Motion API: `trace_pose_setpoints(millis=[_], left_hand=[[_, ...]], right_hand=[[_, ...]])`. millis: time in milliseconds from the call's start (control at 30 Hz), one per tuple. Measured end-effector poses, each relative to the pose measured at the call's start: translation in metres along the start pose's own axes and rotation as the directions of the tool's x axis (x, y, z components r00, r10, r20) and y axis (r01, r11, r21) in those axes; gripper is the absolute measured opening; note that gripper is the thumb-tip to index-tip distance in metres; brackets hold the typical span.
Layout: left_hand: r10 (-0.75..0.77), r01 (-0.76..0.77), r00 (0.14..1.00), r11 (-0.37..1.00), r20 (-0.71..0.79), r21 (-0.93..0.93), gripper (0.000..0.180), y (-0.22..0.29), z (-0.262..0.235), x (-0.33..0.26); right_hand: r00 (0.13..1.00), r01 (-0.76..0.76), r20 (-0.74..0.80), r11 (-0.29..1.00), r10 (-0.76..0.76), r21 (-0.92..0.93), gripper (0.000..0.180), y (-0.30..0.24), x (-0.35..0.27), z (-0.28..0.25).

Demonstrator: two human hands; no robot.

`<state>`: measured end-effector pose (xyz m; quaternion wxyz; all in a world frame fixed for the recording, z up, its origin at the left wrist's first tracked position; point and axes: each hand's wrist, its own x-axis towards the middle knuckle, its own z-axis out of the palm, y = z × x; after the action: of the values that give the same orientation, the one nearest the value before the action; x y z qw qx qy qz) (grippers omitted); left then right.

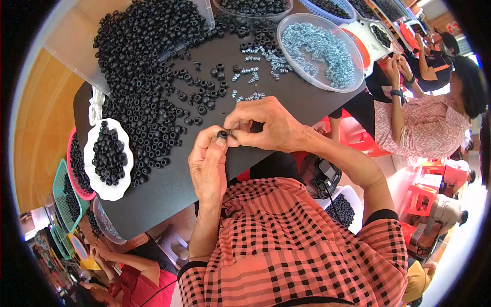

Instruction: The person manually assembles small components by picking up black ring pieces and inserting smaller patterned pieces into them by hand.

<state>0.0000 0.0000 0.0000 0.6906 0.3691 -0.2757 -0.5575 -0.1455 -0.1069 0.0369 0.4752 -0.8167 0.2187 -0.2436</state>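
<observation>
Left hand (208, 162), one, centre of the frame: thumb and fingers pinched on a black bead (222, 134), held at the fingertips above the near edge of the surface (163, 202). Right hand (270, 124), one, just right of it: thumb and forefinger closed together on a thin dark piece (231, 134) beside the bead; too small for me to tell its kind. Surface: one, dark grey, running from the left of the frame to the upper right. Pile (146, 77) of black beads: one, large, upper left, spreading out of a clear bin (76, 53) and thinning to strays toward the centre. Coils (253, 64): many, small, silvery, in loose clusters above the right hand. Tub (353, 82): one, round, clear, upper right of centre, holding pale blue coils. Basket (341, 19): one, blue, top right, with black contents. Dish (99, 187): one, white, scalloped, left of the frame, heaped with black beads; a white cord (96, 105) just above it. Tray (71, 161): one, pink, partly behind the dish. Crate (62, 192): one, green, farther left. Container (358, 207): one, white, lower right of centre, with small black items. Shirt (291, 245): one, red and black check, on the wearer. Co-worker (422, 123): one, patterned shirt, right side, both hands raised together. Stool (420, 199): red, far right.
</observation>
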Motion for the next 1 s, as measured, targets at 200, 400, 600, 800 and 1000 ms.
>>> trace_pose_setpoints(millis=[200,400,600,800,1000], left_hand=[[-0.007,0.007,1.0,1.0,0.002,0.007,0.019,0.001,-0.004,0.004],[0.004,-0.003,0.999,1.0,-0.04,0.01,0.019,0.001,0.002,0.002],[0.0,0.0,1.0,1.0,-0.024,0.019,0.017,0.003,0.005,0.001],[0.041,-0.032,0.999,0.975,-0.034,0.219,0.017,0.002,0.007,0.0],[0.07,-0.053,0.997,0.942,-0.038,0.333,0.014,-0.002,0.011,0.0]], right_hand=[[0.998,-0.025,-0.057,0.994,0.032,0.11,0.014,0.012,-0.001,0.005],[0.999,0.048,-0.005,0.989,-0.048,0.136,0.017,0.02,-0.003,0.001],[0.995,0.099,0.009,0.986,-0.101,0.136,0.019,0.022,-0.006,0.001],[0.993,0.114,-0.034,0.982,-0.11,0.154,0.016,0.027,-0.007,0.006],[0.98,0.137,-0.155,0.989,-0.128,0.048,0.015,0.022,-0.01,0.015]])
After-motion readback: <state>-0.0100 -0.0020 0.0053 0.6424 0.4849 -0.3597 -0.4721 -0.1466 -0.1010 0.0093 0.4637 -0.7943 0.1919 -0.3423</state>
